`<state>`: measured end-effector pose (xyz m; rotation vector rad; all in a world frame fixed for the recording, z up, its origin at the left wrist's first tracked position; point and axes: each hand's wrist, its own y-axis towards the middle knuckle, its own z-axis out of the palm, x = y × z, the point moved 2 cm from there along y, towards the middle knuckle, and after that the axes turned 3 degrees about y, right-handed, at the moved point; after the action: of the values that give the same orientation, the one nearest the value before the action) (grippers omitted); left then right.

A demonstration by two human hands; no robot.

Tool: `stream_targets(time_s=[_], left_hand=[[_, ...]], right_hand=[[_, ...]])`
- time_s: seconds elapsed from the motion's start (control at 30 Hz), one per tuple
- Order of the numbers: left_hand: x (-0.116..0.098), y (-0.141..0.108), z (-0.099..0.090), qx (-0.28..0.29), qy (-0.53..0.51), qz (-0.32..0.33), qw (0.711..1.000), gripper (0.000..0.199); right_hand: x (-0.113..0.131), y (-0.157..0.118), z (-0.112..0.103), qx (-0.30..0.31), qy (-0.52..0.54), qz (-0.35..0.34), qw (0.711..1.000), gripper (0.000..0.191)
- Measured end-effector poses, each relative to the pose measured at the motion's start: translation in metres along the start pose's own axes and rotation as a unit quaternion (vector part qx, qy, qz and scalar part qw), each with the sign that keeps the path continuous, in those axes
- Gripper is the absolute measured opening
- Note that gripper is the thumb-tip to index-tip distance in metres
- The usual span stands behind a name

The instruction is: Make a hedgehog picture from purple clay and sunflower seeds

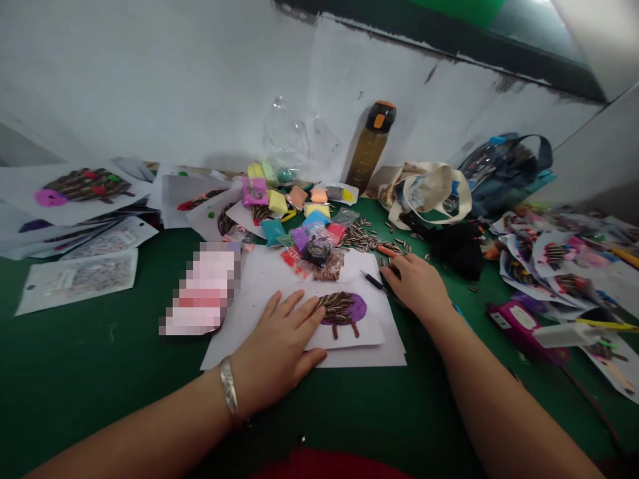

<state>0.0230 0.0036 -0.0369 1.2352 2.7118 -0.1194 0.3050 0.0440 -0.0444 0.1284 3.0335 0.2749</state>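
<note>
My left hand (284,339), with a silver bracelet at the wrist, lies flat with fingers spread on the white paper (229,346). Its fingertips touch the left side of a hedgehog picture (339,309), which has a striped sunflower-seed back, a purple clay head and two brown legs. At the paper's right edge, my right hand (417,283) has its fingers curled down beside loose sunflower seeds (364,236) and an orange stick-like piece (388,251). What its fingertips pinch, if anything, is too small to make out. A black pen (373,281) lies just left of it.
Colourful clay packets (272,229) are heaped behind the paper, with a brown bottle (368,150) by the wall. A pixelated pink object (204,293) and finished pictures (82,186) are at left. At right lie a cloth bag (462,193), a magenta glue-gun-like device (524,329) and more pictures (554,256).
</note>
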Motion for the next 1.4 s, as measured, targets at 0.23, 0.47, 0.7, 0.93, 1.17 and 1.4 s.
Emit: stream_targets(time_s=[0.23,0.47,0.7,0.93,1.17,1.4], left_hand=[[0.001,-0.001,0.001,-0.010,-0.004,0.004,1.000,0.054],[0.001,-0.001,0.001,-0.015,-0.007,0.004,1.000,0.053],[0.003,-0.001,0.006,-0.044,-0.014,0.010,0.999,0.050],[0.003,0.000,0.006,-0.036,-0.008,0.013,0.999,0.051],[0.003,0.000,0.008,-0.051,-0.017,0.013,0.998,0.050],[0.004,-0.001,0.009,-0.055,-0.011,0.014,0.998,0.049]], right_hand=[[0.001,0.008,0.010,0.032,0.035,-0.015,0.999,0.028],[-0.002,-0.005,-0.016,-0.020,0.130,0.020,0.991,0.031],[0.034,-0.051,-0.037,0.075,0.452,0.000,0.889,0.016],[0.054,-0.055,-0.021,0.038,0.386,-0.085,0.918,0.015],[0.055,-0.055,-0.017,-0.009,0.347,-0.126,0.929,0.015],[0.058,-0.053,-0.014,-0.012,0.348,-0.157,0.924,0.015]])
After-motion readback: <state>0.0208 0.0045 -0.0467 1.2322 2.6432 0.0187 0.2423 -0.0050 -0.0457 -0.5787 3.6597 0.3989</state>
